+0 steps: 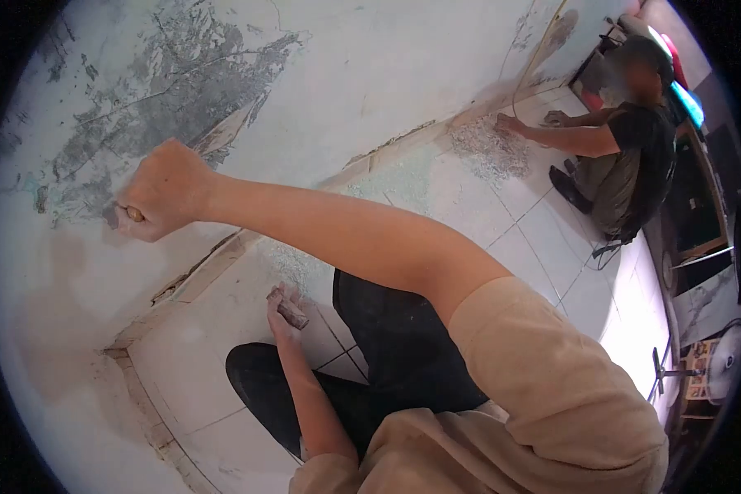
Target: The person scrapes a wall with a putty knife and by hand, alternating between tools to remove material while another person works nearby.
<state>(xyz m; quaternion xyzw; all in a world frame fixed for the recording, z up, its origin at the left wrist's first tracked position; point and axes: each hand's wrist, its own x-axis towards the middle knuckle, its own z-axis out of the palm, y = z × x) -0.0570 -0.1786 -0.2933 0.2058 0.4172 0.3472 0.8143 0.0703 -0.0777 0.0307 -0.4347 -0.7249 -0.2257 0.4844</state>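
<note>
At wall [370, 74] | right hand [166, 191] fingers clamped on tool handle [134, 215], butt pointing left, axis level | left hand [277, 317] gripping block [291, 308]

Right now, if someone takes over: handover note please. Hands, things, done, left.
Right hand: fisted on a wooden-handled tool, pressed to the wall.
Left hand: down on the floor, gripping a small block.
Done: paint is off in a grey patch above the right hand; flakes lie along the wall base.
Left: most of the wall is white-coated.
Another person crouches far right, hands at a debris pile.
</note>
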